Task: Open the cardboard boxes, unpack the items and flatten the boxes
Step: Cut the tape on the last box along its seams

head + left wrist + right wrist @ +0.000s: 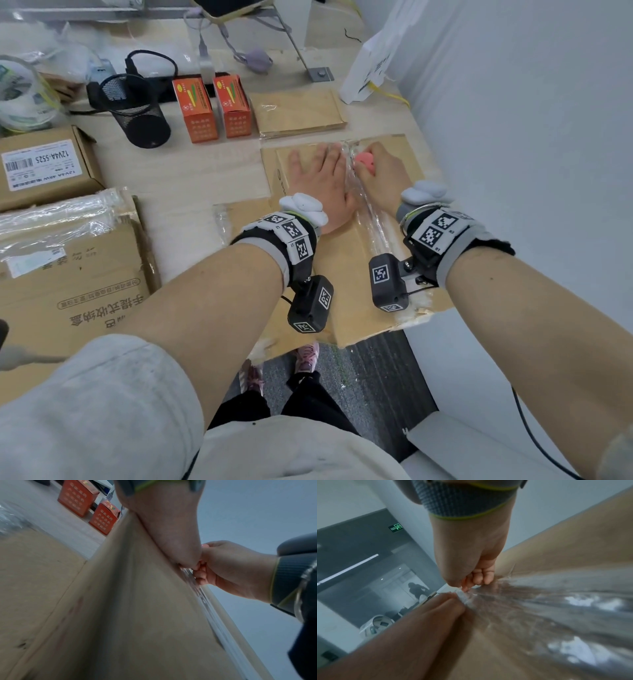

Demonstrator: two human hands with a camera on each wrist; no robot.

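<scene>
- Big cardboard box [342,246] at the right side of the desk [178,178], taped seam up, sticking out past the near edge.
- Left hand [320,178] flat on the box, fingers straight, pressing down.
- Right hand [382,168] curled round a small pink cutter [365,160] on the clear tape [373,219].
- Looks like tape cutting, so this box not yet open.
- One flat box [301,113] lying behind; two orange packs [214,106] standing out.
- More brown boxes [44,164] waiting on the left, so lots left.
</scene>
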